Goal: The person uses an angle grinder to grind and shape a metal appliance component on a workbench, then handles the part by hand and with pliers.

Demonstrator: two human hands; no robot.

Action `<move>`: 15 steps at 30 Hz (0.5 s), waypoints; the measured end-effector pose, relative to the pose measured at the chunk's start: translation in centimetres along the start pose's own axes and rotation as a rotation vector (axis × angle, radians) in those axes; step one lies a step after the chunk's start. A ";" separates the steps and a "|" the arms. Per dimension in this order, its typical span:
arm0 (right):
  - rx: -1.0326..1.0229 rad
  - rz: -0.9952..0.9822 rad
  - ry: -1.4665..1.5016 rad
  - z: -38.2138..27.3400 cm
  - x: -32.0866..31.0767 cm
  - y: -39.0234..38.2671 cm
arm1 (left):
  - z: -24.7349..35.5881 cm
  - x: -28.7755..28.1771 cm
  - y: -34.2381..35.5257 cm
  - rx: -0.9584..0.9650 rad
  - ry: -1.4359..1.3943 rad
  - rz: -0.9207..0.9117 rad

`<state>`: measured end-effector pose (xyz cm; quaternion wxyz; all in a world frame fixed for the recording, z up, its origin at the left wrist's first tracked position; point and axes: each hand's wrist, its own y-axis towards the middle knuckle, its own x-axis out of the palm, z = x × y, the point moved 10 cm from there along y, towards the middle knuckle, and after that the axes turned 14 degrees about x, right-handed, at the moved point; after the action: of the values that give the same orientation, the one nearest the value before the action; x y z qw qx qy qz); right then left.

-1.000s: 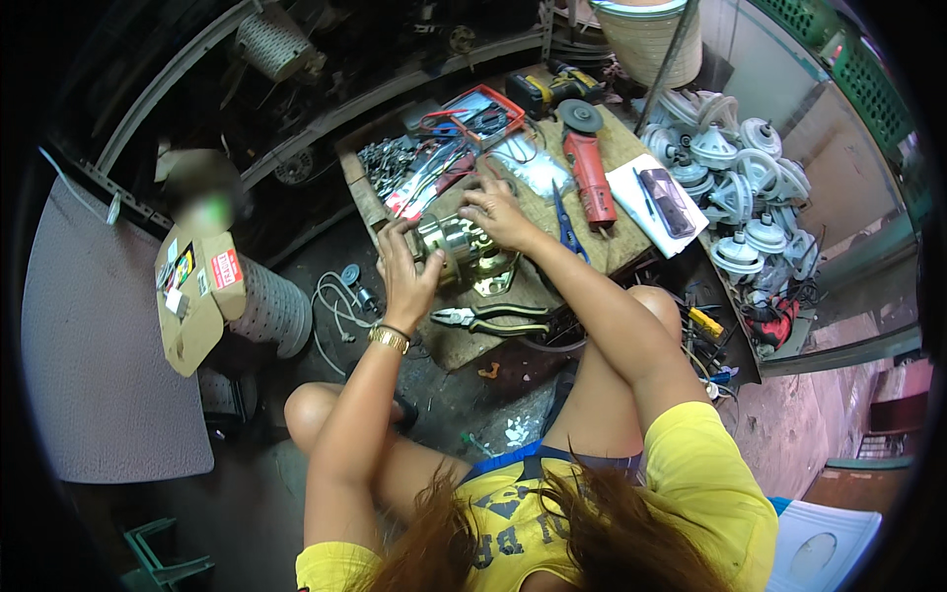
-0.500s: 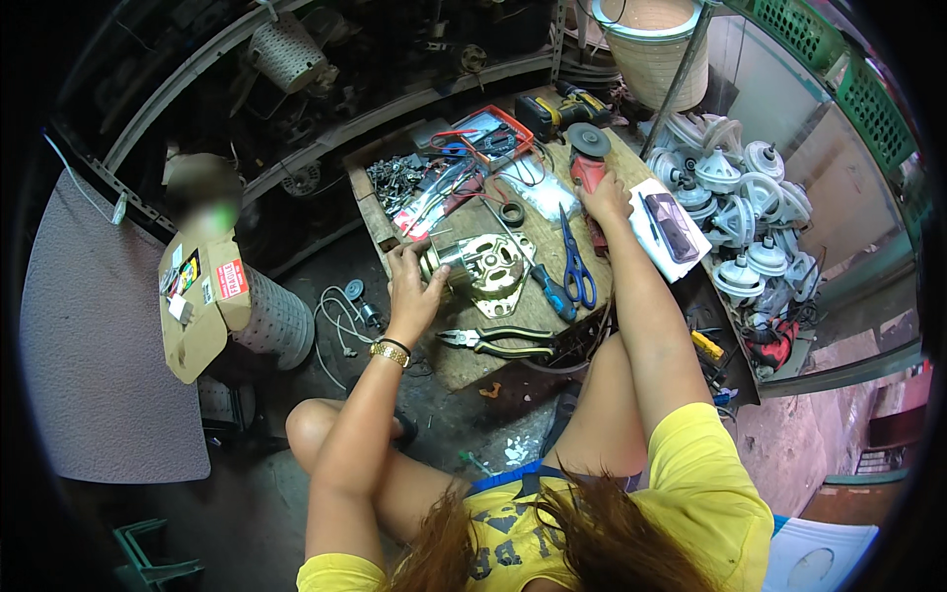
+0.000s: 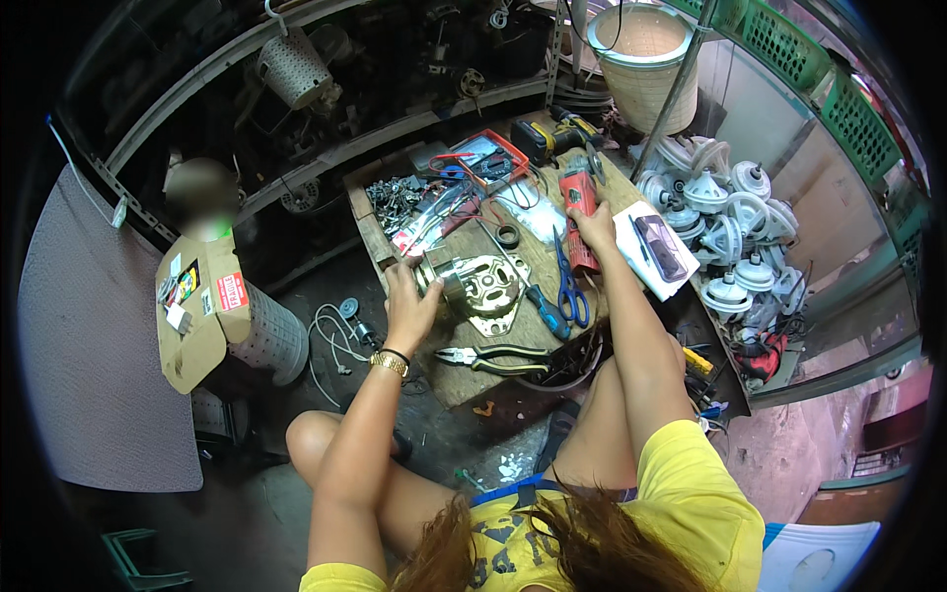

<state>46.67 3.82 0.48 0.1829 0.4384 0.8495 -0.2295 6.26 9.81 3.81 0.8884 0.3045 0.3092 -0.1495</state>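
Note:
My left hand (image 3: 410, 304) is closed around the metal cylinder at the side of a brass-coloured motor housing (image 3: 485, 284), which lies on the wooden bench. My right hand (image 3: 596, 232) grips a red angle grinder (image 3: 579, 195) by its body, with the disc (image 3: 595, 163) at the far end seen nearly edge-on. Between the hands are blue-handled scissors (image 3: 571, 293) and a blue screwdriver (image 3: 546, 314). Pliers (image 3: 498, 357) with black-and-yellow grips lie near the front edge. A dark ring-shaped roll (image 3: 507, 236) sits beyond the housing.
At the back stand a red tray (image 3: 508, 158) and a yellow-black cordless drill (image 3: 552, 136). Loose screws (image 3: 395, 204) fill the far left corner. A phone (image 3: 659, 249) rests on white paper at right, beside piled white pulley-like parts (image 3: 735, 217). An open cardboard box (image 3: 197, 316) stands left.
The grinder has been turned in my right hand: its disc faced up before and now shows its edge, and more red body is visible. My left hand stays on the motor housing.

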 end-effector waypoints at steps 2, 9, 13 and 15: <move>-0.012 -0.157 0.305 -0.5 0.3 -0.9 | 0.0 0.3 0.2 -0.042 0.008 -0.020; -0.030 -1.003 1.018 -8.3 2.9 -13.3 | 0.4 -0.3 -0.1 -0.124 0.075 0.003; -0.032 -1.120 0.953 -10.0 3.7 -16.9 | 3.4 -1.9 -0.3 -0.013 0.159 0.073; -0.040 -1.117 0.915 -10.1 4.9 -18.0 | 5.0 -1.6 -0.2 0.119 0.032 0.044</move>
<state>27.96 3.43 10.51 -0.3280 -0.0126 0.9422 -0.0666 7.24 6.57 7.83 0.8668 0.3659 0.3071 -0.1433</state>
